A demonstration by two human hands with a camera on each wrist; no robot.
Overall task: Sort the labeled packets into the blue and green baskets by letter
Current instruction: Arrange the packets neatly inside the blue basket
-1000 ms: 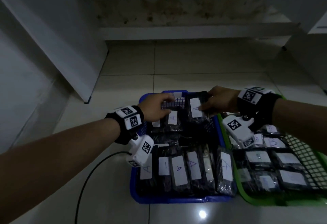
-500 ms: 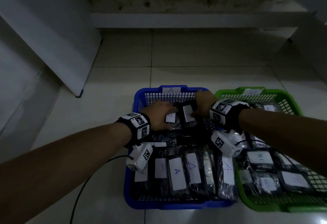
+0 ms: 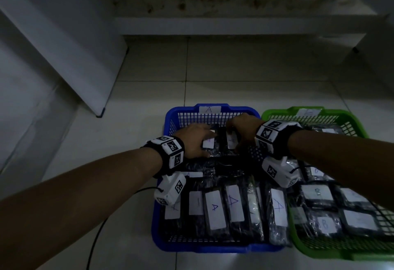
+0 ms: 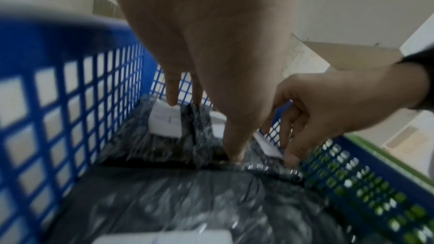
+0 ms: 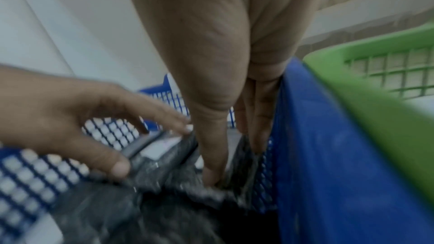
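Note:
The blue basket (image 3: 170, 125), tagged A at its far rim, holds rows of black packets with white A labels. Beside it on the right, the green basket (image 3: 349, 118) holds B packets. Both hands are in the blue basket's far row. My right hand (image 3: 238, 129) pinches a black A packet (image 3: 232, 142) between thumb and fingers (image 5: 256, 136), close to the basket's right wall. My left hand (image 3: 198, 142) lies with straight fingers (image 4: 172, 97) on the neighbouring packet (image 4: 164, 123), its thumb pressing at the near end.
The baskets stand side by side and touching on a pale tiled floor (image 3: 234, 67). A white slanted panel (image 3: 64, 52) rises at the left and a low step (image 3: 234, 27) runs along the back. A black cable (image 3: 96, 237) trails left of the blue basket.
My right hand has come down from above the far rim, bringing its packet into the blue basket's far row beside the left hand. The left hand has stayed on its packet.

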